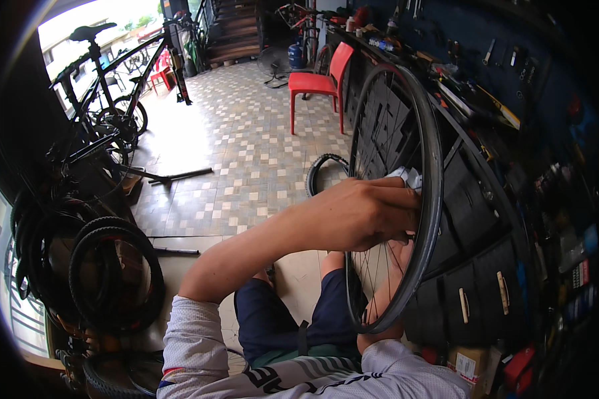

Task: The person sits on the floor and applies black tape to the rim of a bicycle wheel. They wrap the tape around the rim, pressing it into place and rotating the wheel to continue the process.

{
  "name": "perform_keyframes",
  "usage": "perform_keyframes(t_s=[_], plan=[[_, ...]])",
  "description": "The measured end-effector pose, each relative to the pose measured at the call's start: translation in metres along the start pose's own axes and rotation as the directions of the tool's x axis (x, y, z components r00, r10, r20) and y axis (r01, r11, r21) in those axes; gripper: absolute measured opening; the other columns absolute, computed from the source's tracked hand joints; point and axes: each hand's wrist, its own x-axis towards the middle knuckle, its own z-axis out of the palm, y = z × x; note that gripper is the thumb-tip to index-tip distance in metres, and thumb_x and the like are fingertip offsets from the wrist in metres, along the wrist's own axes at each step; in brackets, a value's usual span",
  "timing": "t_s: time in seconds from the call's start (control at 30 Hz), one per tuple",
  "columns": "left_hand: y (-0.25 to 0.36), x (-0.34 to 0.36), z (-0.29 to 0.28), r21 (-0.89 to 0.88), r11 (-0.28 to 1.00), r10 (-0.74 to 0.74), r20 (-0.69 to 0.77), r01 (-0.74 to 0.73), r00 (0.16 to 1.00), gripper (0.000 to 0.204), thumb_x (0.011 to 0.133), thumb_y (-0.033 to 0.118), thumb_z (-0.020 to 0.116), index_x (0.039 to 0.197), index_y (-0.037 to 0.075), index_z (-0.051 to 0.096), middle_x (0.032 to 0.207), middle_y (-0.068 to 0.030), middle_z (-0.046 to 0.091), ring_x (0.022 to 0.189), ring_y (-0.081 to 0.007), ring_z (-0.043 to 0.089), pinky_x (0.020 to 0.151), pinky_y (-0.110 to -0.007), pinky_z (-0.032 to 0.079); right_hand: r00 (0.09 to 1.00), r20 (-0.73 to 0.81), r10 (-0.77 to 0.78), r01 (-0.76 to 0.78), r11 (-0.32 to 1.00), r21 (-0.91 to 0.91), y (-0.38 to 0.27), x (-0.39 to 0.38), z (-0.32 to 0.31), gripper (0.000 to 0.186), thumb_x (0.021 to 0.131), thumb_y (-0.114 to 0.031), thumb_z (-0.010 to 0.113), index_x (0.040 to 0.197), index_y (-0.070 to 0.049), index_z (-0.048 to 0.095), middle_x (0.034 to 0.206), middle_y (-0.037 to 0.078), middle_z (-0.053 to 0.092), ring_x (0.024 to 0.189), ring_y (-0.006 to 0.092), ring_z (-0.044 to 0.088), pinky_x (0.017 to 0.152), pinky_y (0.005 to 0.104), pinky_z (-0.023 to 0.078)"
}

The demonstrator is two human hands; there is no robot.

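The bicycle wheel (435,169) stands roughly upright before the person's right side, with the left hand (379,211) at its middle. The left forearm slants up and across to the wheel, wrist bent, fingers curled in toward the spokes; whether they grip anything cannot be told. A pale, cloth-like piece (409,178) shows at those fingers. The right hand (398,256), seen through the spokes below the left one, is mostly hidden, so its grip cannot be told either.

Just beyond the wheel a tyre (311,178) stands on the tiled floor (239,133); farther past it is a red chair (318,82). Right of the wheel runs a dark cabinet (469,199) under a cluttered worktop; well to its left are a bicycle (103,66) and piled tyres (78,279).

The wheel's outer ring is black and slightly shiny, its spokes thin and dark.
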Motion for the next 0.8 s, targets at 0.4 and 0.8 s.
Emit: perform_keyframes(t_s=[0.4,0.8], plan=[[0.032,0.005,0.089,0.324,0.932,0.073,-0.603,0.160,0.794,0.026,0.062,0.007,0.076,0.087,0.004,0.073,0.083,-0.0051,0.061,0.066,-0.0170,0.058,0.053,-0.029,0.046,0.786,0.497,-0.367,0.242,0.923,0.299,0.008,0.031,-0.040,0.025,0.087,-0.040,0.066,0.089,-0.015,0.065,0.085,0.001,0.054,0.091,0.0183,0.048,0.093,0.0432,0.034],[0.058,0.005,0.147,0.114,0.978,-0.028,-0.753,0.172,0.658,0.031,0.061,0.009,0.081,0.091,0.000,0.078,0.078,-0.0070,0.064,0.059,-0.0142,0.054,0.047,-0.024,0.042,0.853,0.382,-0.355,0.241,0.918,0.315,-0.003,0.006,-0.058,0.045,0.086,-0.056,0.077,0.108,-0.021,0.061,0.103,0.000,0.057,0.106,0.0210,0.048,0.099,0.0408,0.036]])
